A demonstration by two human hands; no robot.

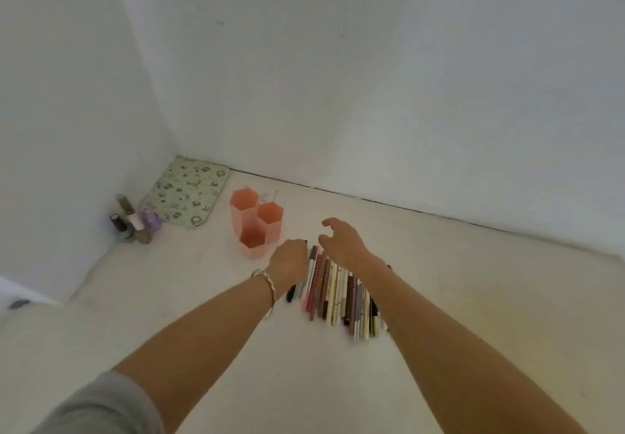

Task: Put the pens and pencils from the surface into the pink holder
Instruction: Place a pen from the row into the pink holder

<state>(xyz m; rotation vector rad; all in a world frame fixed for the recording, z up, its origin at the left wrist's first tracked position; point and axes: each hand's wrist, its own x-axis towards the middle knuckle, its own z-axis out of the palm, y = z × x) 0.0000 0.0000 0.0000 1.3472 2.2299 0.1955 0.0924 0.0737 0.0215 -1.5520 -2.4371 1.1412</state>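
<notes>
A row of pens and pencils (341, 295) lies side by side on the cream surface (473, 315), packed close and touching, running from near the middle of my view toward 4 o'clock. A few darker pens (293, 292) lie just apart from the row on its 9 o'clock side, partly under the left hand. The pink holder (256, 222), three joined hexagonal tubes of different heights standing upright, sits at 10 o'clock of the row, near it but not touching; I see nothing inside the tubes that face me.

My view shows the left hand (290, 261) curled over the near end of the separate pens, fingers drawn in narrow; a dark tip shows at its knuckles, but I cannot tell whether it grips a pen. A thin bracelet (265, 281) rings that wrist, and a grey sleeve (101, 406) fills the frame at 7 o'clock. The right hand (341, 239) hovers above the far end of the row, fingers spread and loosely bent, holding nothing.

Farther out at 10 o'clock, a patterned green pouch (187, 193) lies flat in the corner where two white walls (372, 78) meet. Small bottles (135, 222) cluster just beside it at its 8 o'clock.
</notes>
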